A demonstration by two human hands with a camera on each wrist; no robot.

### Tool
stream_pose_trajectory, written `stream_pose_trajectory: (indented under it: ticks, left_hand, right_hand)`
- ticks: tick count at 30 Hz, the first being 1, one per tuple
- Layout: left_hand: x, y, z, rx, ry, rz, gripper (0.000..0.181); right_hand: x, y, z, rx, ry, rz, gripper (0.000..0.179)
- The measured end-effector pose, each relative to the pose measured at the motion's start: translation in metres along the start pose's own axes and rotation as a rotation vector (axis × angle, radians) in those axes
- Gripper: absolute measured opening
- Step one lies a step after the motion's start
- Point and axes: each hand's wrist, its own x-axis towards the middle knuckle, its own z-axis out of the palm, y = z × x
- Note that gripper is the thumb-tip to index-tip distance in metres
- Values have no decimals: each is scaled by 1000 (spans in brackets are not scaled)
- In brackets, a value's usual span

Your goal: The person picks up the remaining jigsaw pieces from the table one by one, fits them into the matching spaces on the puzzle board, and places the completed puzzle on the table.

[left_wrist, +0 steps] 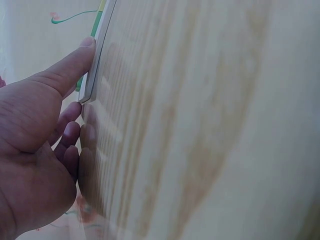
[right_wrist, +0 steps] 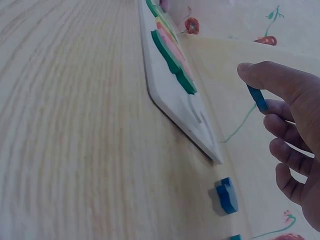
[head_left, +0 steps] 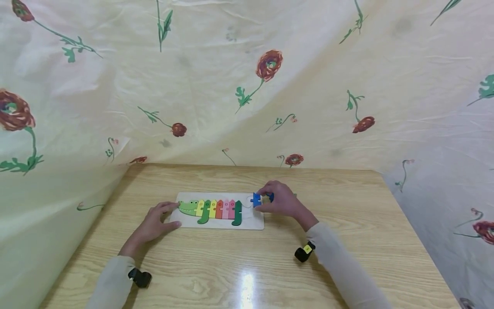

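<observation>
"At the right end of the puzzle board [head_left: 252, 221], what's happening?"
"The right hand [head_left: 281, 199] is clamped on a blue piece [right_wrist: 256, 96]."
"And the left hand [head_left: 156, 221]?"
"Thumb and fingers apart, touching the board's left end. A second blue piece [right_wrist: 227, 196] lies just past its right."

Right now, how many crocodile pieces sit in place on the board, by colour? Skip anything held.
Green pieces, head included: 3
Yellow pieces: 2
Orange-red piece: 1
Pink pieces: 2
Total on the board: 8

Screened-off nook: floral cloth [head_left: 216, 77] behind and beside wood-grain table [head_left: 200, 257].
</observation>
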Motion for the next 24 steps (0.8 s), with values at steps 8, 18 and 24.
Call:
stream_pose_trajectory:
  ticks: [8,18,24]
  left_hand:
    - [-1,1,0,-3,3,4,72]
    - [-2,3,-1,-2,6,-3,72]
    - [-2,3,-1,-4,6,-3,71]
  right_hand:
    - [3,-4,14,-30,-43,43,44]
    - [6,-13,24,-38,-75,66,46]
    - [9,-13,30,-31,-88,70,45]
